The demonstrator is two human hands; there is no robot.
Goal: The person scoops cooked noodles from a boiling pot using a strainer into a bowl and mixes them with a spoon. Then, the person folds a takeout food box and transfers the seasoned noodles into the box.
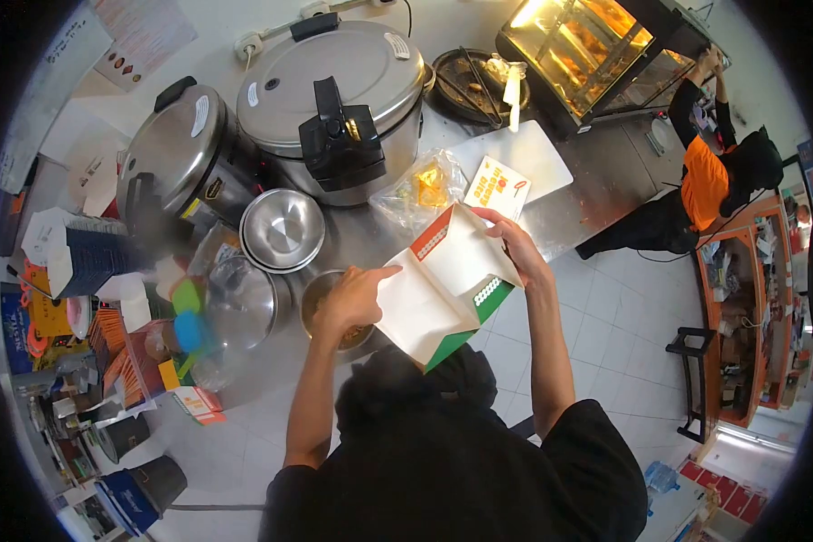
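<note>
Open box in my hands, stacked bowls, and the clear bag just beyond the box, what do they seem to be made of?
The open box looks like thin cardboard: matte white inside, colored print outside, crisp folded edges. The stacked bowls look like polished metal, probably stainless steel, given their silvery highlights. The bag seems clear plastic film, being see-through, crinkled and shiny.

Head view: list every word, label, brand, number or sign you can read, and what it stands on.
"every bite", apparently, in tilted orange lettering on the white card; its other words are uncertain.
"NESTLE", probably, on the blue panel at far left.
Too small or blurred: large cooker's stickers, small cooker's yellow label, wall paper.
Open box: no readable text.
</note>
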